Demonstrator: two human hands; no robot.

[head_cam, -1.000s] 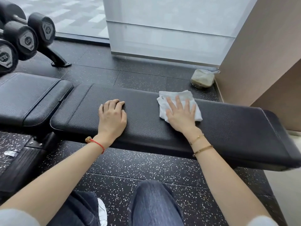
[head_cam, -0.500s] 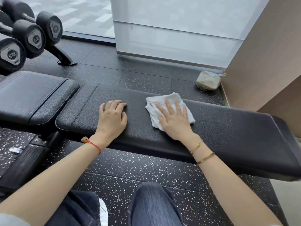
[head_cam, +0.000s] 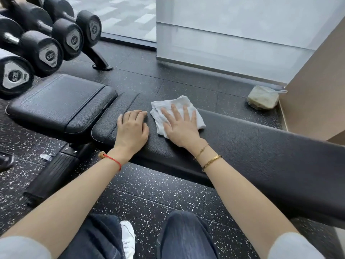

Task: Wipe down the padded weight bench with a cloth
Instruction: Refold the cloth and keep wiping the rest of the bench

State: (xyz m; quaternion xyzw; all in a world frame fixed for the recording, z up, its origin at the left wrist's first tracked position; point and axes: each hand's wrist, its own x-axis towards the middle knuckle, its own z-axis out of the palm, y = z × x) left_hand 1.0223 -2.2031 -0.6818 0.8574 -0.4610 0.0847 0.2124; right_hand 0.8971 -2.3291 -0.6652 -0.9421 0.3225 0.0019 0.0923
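Black padded leather covers the long bench pad [head_cam: 261,146], which runs from the middle of the scene out to the right. A white cloth [head_cam: 160,111] lies crumpled on its left end, toward the far edge. The right hand [head_cam: 181,128] presses flat on the cloth with its fingers straight and spread, not curled round the fabric; two gold bracelets [head_cam: 207,157] sit on that wrist. Just left of the cloth, the left hand [head_cam: 132,129] rests palm down on the bare pad, its fingers bent loosely at the knuckles and holding nothing. A red string bracelet [head_cam: 112,159] circles the left wrist. The two hands are close together but not touching.

Left of the long pad sits a separate seat pad [head_cam: 56,103], with a narrow gap between them. Dumbbells [head_cam: 46,51] rest on a rack at the far left. On the speckled rubber floor [head_cam: 149,199] at the far right, against the wall, lies a clear bag [head_cam: 261,100]. Dark jeans [head_cam: 186,238] and a white shoe [head_cam: 127,238] show at the near edge.
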